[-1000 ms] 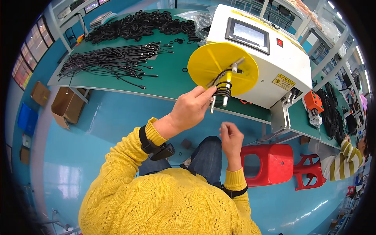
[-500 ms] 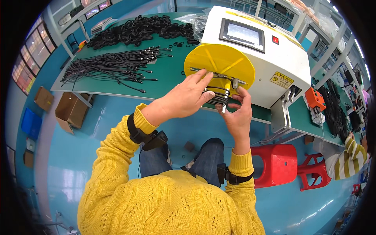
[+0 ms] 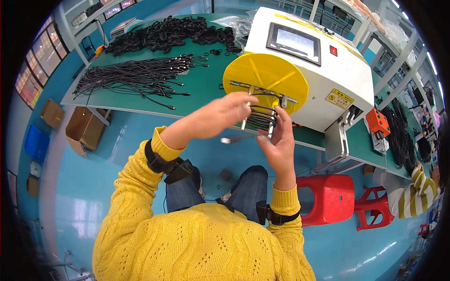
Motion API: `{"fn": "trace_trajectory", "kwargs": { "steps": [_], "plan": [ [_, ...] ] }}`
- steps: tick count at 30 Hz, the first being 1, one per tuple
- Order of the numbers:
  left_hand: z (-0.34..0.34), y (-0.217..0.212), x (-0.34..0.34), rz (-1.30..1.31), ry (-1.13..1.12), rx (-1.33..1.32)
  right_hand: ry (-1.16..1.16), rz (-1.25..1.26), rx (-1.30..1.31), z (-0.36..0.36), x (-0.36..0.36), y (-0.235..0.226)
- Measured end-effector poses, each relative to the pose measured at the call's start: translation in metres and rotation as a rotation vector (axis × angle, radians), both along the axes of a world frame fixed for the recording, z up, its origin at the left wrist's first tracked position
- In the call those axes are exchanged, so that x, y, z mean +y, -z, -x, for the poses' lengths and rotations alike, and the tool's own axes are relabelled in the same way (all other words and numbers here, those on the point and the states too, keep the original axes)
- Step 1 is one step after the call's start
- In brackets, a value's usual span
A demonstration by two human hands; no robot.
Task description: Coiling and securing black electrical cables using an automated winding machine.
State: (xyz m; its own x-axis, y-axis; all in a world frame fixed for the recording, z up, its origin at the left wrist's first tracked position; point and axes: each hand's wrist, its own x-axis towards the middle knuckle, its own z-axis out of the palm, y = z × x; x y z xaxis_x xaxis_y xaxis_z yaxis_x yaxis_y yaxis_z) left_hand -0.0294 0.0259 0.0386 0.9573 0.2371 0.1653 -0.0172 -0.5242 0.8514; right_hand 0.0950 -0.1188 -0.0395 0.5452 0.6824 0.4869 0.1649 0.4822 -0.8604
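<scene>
A black cable coil (image 3: pixel 260 118) is wound round the metal prongs on the front of a yellow disc (image 3: pixel 265 75), fixed to a white winding machine (image 3: pixel 323 89). At the coil's left side is my left hand (image 3: pixel 218 114), smeared by motion, its fingers by the left prong. Whether it grips anything is not clear. My right hand (image 3: pixel 281 147) closes on the coil's right side, thumb below and fingers up along the right prong. A loose cable end with a pale connector (image 3: pixel 226 140) hangs blurred below my left hand.
On the green table (image 3: pixel 201 93) lie a bundle of black cables (image 3: pixel 131 77) and a heap of coiled cables (image 3: pixel 173 35). A red stool (image 3: pixel 335 199) stands to my right, near a co-worker's striped sleeve (image 3: pixel 419 187). An orange control box (image 3: pixel 377 122) sits right of the machine.
My left hand has drawn slightly left and down from the disc, and a cable end now dangles below it. My right hand stays at the coil's right side, its thumb a little lower.
</scene>
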Motion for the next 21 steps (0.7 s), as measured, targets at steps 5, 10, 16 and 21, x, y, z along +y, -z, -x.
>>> {"fn": "trace_trajectory", "kwargs": {
  "steps": [5,10,16,21],
  "plan": [
    [-0.022,0.008,0.016,0.379,-0.123,0.05,-0.367,-0.101,0.18,-0.016,-0.003,-0.005],
    [-0.027,0.024,0.004,0.451,-0.135,-0.015,-0.548,-0.13,0.355,-0.025,-0.007,0.001],
    [-0.023,0.017,0.01,0.361,-0.077,0.024,-0.735,-0.164,0.231,-0.037,-0.012,0.003],
    [-0.019,0.026,-0.006,0.557,-0.088,-0.104,-0.885,-0.188,0.425,-0.053,-0.002,0.007]
  ]
}}
